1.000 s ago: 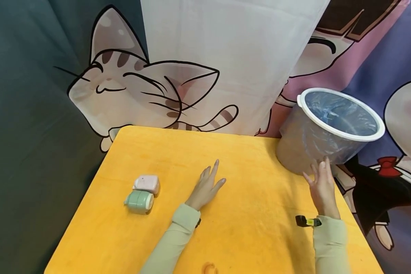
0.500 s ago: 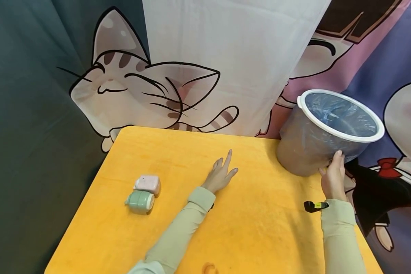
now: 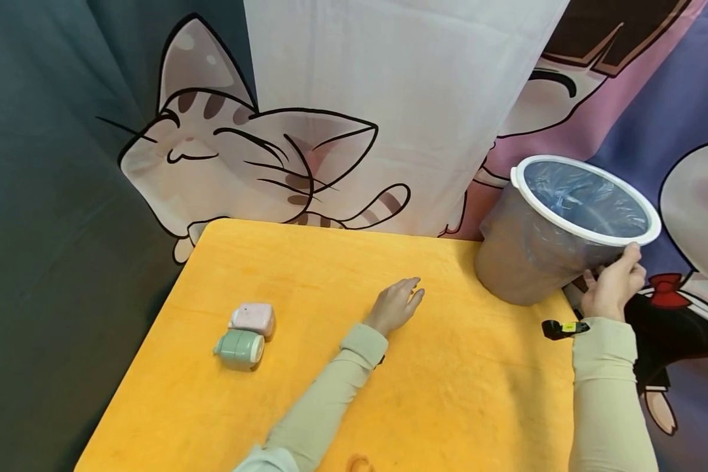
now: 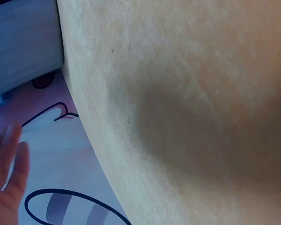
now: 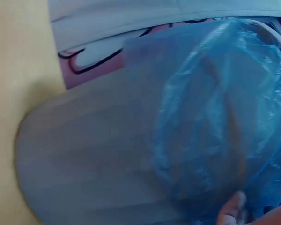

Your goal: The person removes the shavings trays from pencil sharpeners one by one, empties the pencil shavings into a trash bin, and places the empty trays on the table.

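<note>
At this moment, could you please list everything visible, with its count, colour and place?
Table: 1, yellow, centre
Bin: 1, greyish-brown, white-rimmed, table's far right
Bag: 1, bluish translucent, lining the bin
Bottle-shaped item: 1, green and white, table's left
Rounded block: 1, pale pink, just beyond it
Ring mark: 1, orange, bottom of head view
Printed fabric: sheets unclear, multicoloured, behind table
Sleeves: 2, pale green, both sides
Wrist device: 1 clearly seen, black-yellow, right wrist
Left hand: 1, bare, over table
Right hand: 1, bare, at bin's right side
</note>
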### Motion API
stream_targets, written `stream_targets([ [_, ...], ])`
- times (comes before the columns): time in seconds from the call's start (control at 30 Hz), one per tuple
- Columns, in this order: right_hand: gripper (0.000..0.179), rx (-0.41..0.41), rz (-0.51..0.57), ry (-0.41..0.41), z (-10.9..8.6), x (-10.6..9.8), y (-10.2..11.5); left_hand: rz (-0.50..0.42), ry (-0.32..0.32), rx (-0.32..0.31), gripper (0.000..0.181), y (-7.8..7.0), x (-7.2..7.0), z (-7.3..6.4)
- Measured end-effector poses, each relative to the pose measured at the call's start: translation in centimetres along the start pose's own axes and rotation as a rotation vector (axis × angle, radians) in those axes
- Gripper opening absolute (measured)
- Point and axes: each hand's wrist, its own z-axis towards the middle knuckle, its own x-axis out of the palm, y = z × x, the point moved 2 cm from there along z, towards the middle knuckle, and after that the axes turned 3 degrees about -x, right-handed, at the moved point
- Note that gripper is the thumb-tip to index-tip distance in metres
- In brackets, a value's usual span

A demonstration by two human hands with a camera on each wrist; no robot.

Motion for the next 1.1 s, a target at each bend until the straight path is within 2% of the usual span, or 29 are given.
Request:
stream_targets([
  [0.1, 0.026, 0.011, 0.081, -0.002, 0.3, 0.3, 0.7, 0.020, -0.107, 0.084, 0.029, -0.3, -0.1, 0.0],
  [0.2, 0.023, 0.082, 0.258, 0.092, 0.4, 0.6, 1.2, 0.040, -0.184, 0.145, 0.022, -0.6, -0.2, 0.1],
  [0.27, 0.022, 0.136, 0.369, 0.162, 0.6, 0.6, 1.4, 0.037, -0.205, 0.167, 0.022, -0.7, -0.3, 0.2],
  [0.43, 0.014, 0.229, 0.531, 0.255, 0.8, 0.5, 1.9, 0.021, -0.194, 0.154, 0.021, -0.8, -0.1, 0.3],
  [0.57, 0.020, 0.305, 0.626, 0.310, 0.9, 0.4, 1.7, 0.013, -0.181, 0.141, 0.021, -0.8, 0.1, 0.2],
  [0.67, 0.026, 0.354, 0.700, 0.358, 0.6, 0.5, 1.4, 0.005, -0.191, 0.146, 0.020, -0.9, 0.0, 0.1],
  [0.73, 0.024, 0.372, 0.745, 0.374, 0.2, 0.7, 1.1, 0.002, -0.200, 0.147, 0.019, -1.0, -0.1, 0.1],
  [0.93, 0.015, 0.378, 0.816, 0.353, -1.8, 0.9, -0.1, -0.050, -0.195, 0.117, 0.019, -0.7, -0.1, -0.6],
  [1.1, 0.010, 0.338, 0.811, 0.395, -3.8, 1.1, -1.3, -0.107, -0.197, 0.098, 0.022, -0.5, -0.2, -0.7],
])
